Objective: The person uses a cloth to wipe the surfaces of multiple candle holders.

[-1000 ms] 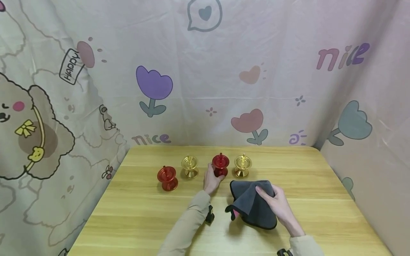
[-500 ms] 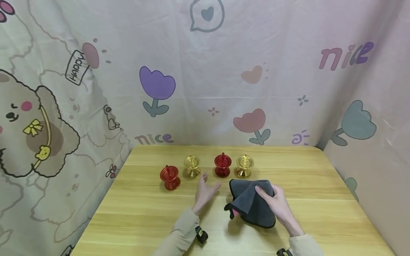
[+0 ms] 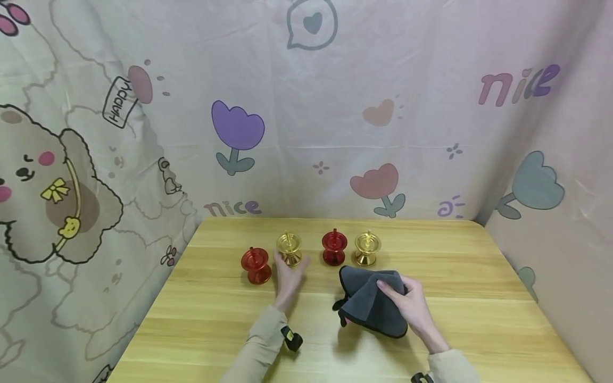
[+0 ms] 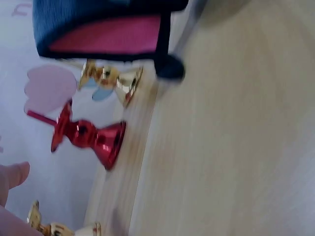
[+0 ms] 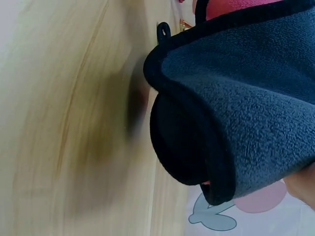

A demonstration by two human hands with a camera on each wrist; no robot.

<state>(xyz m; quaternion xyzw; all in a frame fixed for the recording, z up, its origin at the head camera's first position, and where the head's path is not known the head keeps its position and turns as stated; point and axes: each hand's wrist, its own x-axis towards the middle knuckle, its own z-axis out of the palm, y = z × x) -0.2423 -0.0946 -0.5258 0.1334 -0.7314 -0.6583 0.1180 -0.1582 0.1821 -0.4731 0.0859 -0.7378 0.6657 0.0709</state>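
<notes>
Four small candle holders stand in a row on the wooden table [image 3: 201,319]: a red holder [image 3: 256,264], a gold holder [image 3: 289,248], a second red holder [image 3: 334,246] and a second gold holder [image 3: 367,248]. My left hand [image 3: 289,271] lies just in front of the left gold holder with its fingers spread, gripping nothing. My right hand [image 3: 399,298] holds a folded grey cloth [image 3: 371,303] just above the table, thumb on top. The left wrist view shows a red holder [image 4: 88,135], a gold holder [image 4: 110,78] and the cloth's pink underside [image 4: 103,39]. The cloth [image 5: 236,88] fills the right wrist view.
A printed fabric backdrop [image 3: 306,133] closes in the table at the back and on both sides. Bare tabletop lies to the left of the holders, to the right of the cloth and along the near edge.
My left hand let go of the right-hand red holder and moved left to the left gold holder. My right hand and the cloth shifted slightly left.
</notes>
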